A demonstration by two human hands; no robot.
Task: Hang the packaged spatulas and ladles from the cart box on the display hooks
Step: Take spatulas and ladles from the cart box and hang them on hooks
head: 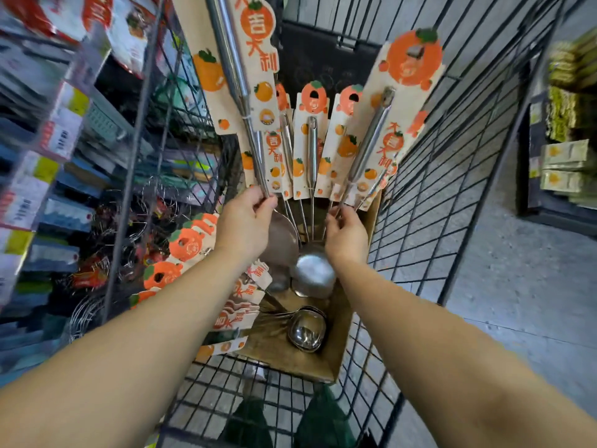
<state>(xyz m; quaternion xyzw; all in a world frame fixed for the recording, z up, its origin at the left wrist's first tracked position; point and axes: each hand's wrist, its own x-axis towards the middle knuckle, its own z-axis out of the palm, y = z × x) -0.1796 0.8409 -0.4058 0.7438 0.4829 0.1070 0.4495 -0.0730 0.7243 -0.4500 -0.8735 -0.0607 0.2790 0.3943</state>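
Both hands, left (247, 221) and right (347, 236), are gripping steel ladles on orange-printed cards (310, 147) over the brown cardboard box (336, 344); lifting straight should avoid snagging neighbours.

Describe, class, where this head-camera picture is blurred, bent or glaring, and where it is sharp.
Head view: the shelf goods at left smear with motion blur; the wire cart bars bow from wide-angle distortion; glare spots sit on the ladle bowl; the left hand, right hand and card packaging read fairly sharp.

cream cards (310, 147) orange fruit print; silver ladles (315, 274); black wire cart (429, 202); brown box (336, 350).
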